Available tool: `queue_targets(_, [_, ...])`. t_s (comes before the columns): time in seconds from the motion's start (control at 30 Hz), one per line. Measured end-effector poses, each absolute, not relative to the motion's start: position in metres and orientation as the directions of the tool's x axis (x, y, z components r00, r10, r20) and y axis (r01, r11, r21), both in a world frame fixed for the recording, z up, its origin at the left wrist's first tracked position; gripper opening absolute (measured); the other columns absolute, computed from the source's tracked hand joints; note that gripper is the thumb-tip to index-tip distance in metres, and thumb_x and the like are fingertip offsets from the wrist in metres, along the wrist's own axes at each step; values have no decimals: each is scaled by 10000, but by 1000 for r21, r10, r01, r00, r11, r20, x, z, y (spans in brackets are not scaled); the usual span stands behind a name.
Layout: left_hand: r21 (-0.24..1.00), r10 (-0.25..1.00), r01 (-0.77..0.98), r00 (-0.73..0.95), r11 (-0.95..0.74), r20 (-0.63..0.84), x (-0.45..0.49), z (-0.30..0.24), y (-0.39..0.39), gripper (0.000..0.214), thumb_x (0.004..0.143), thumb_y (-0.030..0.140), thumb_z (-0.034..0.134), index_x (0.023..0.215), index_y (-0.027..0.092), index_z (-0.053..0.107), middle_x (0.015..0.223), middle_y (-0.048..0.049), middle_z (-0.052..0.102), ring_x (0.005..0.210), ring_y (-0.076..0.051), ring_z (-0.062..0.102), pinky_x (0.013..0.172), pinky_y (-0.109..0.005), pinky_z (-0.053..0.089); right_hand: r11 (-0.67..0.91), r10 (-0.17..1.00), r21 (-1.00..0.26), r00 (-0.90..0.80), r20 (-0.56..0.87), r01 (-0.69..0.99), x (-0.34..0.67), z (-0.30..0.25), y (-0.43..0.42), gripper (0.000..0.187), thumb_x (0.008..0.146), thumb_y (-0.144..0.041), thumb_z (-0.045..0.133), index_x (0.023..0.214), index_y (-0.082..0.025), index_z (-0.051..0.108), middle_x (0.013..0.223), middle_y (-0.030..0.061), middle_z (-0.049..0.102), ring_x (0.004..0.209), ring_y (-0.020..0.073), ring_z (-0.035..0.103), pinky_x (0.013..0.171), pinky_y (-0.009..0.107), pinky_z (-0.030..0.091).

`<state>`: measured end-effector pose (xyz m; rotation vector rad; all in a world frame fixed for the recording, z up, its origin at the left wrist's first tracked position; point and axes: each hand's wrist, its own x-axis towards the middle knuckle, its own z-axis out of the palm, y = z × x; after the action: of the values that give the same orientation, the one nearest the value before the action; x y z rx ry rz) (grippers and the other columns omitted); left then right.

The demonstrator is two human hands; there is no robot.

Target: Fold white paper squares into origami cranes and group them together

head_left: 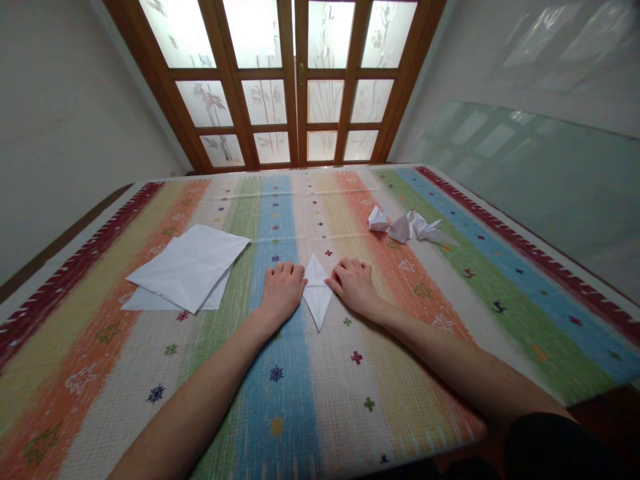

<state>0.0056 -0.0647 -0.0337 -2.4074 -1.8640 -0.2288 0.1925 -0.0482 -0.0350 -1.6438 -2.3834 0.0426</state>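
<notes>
A white sheet of paper folded into a narrow diamond lies on the striped tablecloth, its long points facing toward and away from me. A crease line crosses its middle. My left hand has curled fingers and grips the diamond's left corner. On the opposite side my right hand, fingers also bent in, pinches the right corner. Both hands rest low against the cloth. The fingertips are partly hidden behind the knuckles.
Several loose white paper sheets lie stacked at the left. Folded white paper figures stand at the back right. The striped tablecloth covers the table. Beyond it are wooden doors with frosted panes, and a pale glass panel leans at the right wall.
</notes>
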Motion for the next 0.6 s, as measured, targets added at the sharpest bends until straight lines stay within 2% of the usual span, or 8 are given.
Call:
queue_targets(0.07, [23, 924, 943, 319, -331, 209, 4, -37, -63, 329, 963, 275, 440, 1268, 243, 558, 1288, -104, 594, 1152, -294, 516, 912, -450, 386, 394, 903, -162, -348, 253, 905, 195, -38, -48, 215, 933, -349, 551, 911, -166, 662, 1060, 116, 653, 997, 263, 538, 856, 400, 324])
queue_targets(0.13, [18, 882, 901, 420, -433, 213, 2, -39, -61, 385, 973, 222, 390, 1329, 293, 520, 1415, -59, 524, 1267, -285, 461, 996, -486, 347, 523, 824, -130, -460, 331, 842, 198, -41, -47, 164, 933, -276, 556, 1018, -184, 661, 1163, 112, 651, 1072, 258, 537, 906, 402, 335])
queue_targets(0.23, [25, 853, 862, 497, -506, 159, -1, -42, -57, 418, 972, 190, 355, 1340, 295, 522, 1428, -34, 527, 1329, -275, 432, 1064, -539, 293, 776, 600, -20, -727, 333, 631, 202, -45, -46, 221, 937, -161, 526, 1114, -193, 654, 1226, 81, 658, 1133, 219, 552, 962, 366, 366])
queue_targets(0.3, [35, 857, 862, 497, -506, 133, -2, -42, -56, 425, 971, 197, 347, 1355, 275, 512, 1424, -42, 532, 1337, -281, 433, 1077, -568, 279, 841, 507, 38, -811, 292, 539, 204, -46, -47, 234, 938, -138, 514, 1123, -158, 656, 1186, 88, 684, 1109, 206, 587, 960, 344, 401])
queue_targets(0.43, [45, 858, 860, 503, -509, 106, -4, -40, -56, 457, 944, 187, 370, 1381, 258, 485, 1453, -53, 497, 1366, -295, 401, 1095, -618, 243, 833, 503, 113, -826, 255, 542, 208, -41, -55, 243, 929, -124, 518, 1132, -91, 648, 1171, 125, 689, 1092, 218, 621, 967, 336, 428])
queue_targets(0.6, [52, 853, 853, 513, -519, 91, -6, -38, -58, 495, 908, 170, 396, 1393, 239, 464, 1465, -58, 482, 1377, -302, 382, 1104, -649, 210, 756, 624, 129, -766, 155, 642, 212, -28, -67, 197, 923, -118, 515, 1042, -91, 670, 1073, 137, 716, 949, 220, 664, 914, 350, 446])
